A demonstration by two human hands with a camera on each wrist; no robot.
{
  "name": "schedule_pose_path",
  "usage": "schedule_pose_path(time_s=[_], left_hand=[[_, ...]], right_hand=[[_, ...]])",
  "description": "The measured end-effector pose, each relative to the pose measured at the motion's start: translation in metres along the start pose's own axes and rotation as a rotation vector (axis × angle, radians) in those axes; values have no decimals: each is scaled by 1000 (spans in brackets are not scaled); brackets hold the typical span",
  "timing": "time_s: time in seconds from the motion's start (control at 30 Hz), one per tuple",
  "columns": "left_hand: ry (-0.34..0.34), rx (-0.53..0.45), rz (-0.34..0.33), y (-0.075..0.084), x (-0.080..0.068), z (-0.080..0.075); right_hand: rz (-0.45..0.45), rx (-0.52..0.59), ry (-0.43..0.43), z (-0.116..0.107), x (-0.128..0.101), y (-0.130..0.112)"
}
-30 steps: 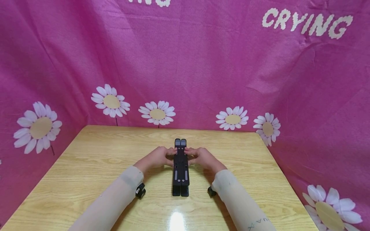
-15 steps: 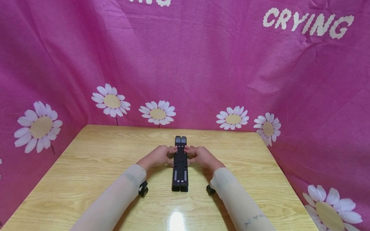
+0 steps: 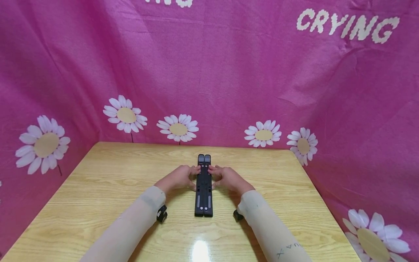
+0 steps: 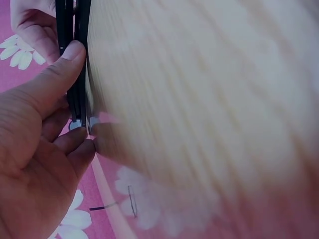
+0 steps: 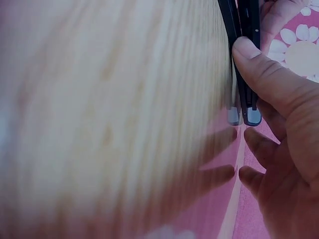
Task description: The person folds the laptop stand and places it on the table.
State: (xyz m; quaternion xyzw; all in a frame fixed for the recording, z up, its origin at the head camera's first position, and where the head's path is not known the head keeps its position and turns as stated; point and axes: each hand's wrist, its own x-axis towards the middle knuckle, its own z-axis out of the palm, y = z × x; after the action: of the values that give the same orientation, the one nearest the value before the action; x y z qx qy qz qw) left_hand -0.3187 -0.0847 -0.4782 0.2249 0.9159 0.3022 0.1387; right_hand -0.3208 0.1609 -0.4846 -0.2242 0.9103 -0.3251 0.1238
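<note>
A black folding laptop stand [image 3: 203, 193] lies folded into a narrow bar at the middle of the table, its long side running away from me. Grey pads show on its top at both ends. My left hand [image 3: 179, 177] grips it from the left, thumb on the side and fingertips near the far end. From the right, my right hand [image 3: 229, 179] holds it the same way. In the left wrist view the left thumb [image 4: 62, 69] presses the stand's side; the right thumb [image 5: 264, 69] does so in the right wrist view.
The wood-grain table [image 3: 108, 193] stretches out on both sides of the stand. A pink cloth [image 3: 222, 72] printed with daisies and white letters hangs behind it and at both sides. Black wrist devices [image 3: 162, 214] sit under the forearms.
The near end of the stand, slightly spread a second ago, has come together flat. The stand has shifted a little away from me; both hands keep their places on it.
</note>
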Motion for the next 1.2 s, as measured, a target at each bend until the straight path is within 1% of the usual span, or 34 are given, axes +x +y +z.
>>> schedule_pose_path(time_s=[0.1, 0.27, 0.47, 0.53, 0.67, 0.8, 0.93, 1.03, 1.2], left_hand=[[-11, -3, 2, 0, 0, 0], [-20, 23, 20, -1, -1, -1], [-27, 9, 2, 3, -4, -3], [-33, 15, 2, 3, -4, -3], [-44, 52, 11, 3, -3, -3], [-54, 71, 12, 3, -3, -1], [-60, 116, 14, 3, -4, 0], [-56, 170, 25, 4, -4, 1], [-42, 213, 38, 7, -7, 1]], right_hand=[[-4, 0, -12, -1, -1, 0], [-19, -16, -32, -2, -1, 0], [-16, -48, -59, -3, 0, 0], [-9, -53, -68, -3, -1, 0], [6, -98, -80, -4, -1, 0], [8, -176, -76, -4, -2, -3], [-67, -348, -65, -4, -3, -6], [-120, -479, -51, -3, -4, -9], [-104, -563, -30, -2, -9, -16]])
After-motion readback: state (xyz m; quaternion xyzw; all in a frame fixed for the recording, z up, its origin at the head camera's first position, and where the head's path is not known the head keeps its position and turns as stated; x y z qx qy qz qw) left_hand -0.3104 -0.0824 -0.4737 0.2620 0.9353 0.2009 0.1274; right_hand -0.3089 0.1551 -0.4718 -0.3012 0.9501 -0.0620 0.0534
